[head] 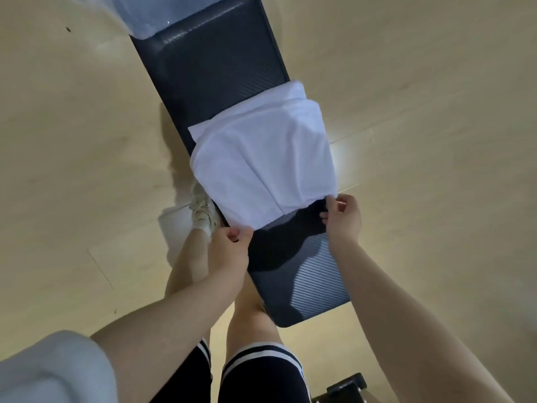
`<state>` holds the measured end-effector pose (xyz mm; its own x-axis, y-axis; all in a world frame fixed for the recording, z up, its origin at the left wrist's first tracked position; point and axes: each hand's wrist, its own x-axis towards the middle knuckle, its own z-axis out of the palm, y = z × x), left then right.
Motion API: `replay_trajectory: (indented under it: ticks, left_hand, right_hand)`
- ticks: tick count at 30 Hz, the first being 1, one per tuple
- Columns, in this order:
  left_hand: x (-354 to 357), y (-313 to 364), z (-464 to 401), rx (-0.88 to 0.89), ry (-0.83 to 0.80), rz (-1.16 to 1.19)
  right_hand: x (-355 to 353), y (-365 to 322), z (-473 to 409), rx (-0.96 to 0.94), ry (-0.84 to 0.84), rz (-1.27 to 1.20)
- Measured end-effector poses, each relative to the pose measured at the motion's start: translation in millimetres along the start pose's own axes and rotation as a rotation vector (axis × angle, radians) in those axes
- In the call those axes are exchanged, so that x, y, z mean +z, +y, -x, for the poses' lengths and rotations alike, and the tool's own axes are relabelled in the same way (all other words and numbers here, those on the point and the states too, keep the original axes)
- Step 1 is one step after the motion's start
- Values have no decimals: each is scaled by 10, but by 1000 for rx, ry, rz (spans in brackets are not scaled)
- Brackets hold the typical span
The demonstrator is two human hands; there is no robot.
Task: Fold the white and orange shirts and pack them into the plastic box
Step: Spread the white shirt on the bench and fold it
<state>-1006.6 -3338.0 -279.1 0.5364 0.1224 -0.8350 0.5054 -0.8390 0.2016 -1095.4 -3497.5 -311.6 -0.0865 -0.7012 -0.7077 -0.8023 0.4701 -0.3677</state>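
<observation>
The soft white cotton shirt (261, 158) lies partly folded across the long dark padded surface (215, 65), its near edge lifted off the padding. The left hand (229, 245) pinches the near left corner of that edge, fingers curled round the cloth; the right hand (341, 219) pinches the near right corner the same way. So both grips are closed on fabric, 1 at each corner.

To fold well from here, I would keep the 2 corners level and taut, carry them forward together, and lay the edge squarely on the far edge before smoothing the wrinkles.

A clear plastic thing (136, 13) sits at the far end; it may be the box, but I cannot tell. No orange shirt is in view.
</observation>
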Motion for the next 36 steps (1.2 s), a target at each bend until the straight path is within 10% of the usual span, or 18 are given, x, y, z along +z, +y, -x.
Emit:
replay_trajectory:
  ticks: [24, 31, 36]
  left_hand:
    - [-231, -436, -130, 681, 49, -325]
    - [-114, -408, -65, 488, 36, -253]
    - [122, -298, 148, 20, -143, 134]
  right_hand:
    - [-358, -34, -256, -34, -20, -48]
    - [-233, 96, 10, 285, -215, -361]
    - [-74, 167, 274, 313, -223, -434]
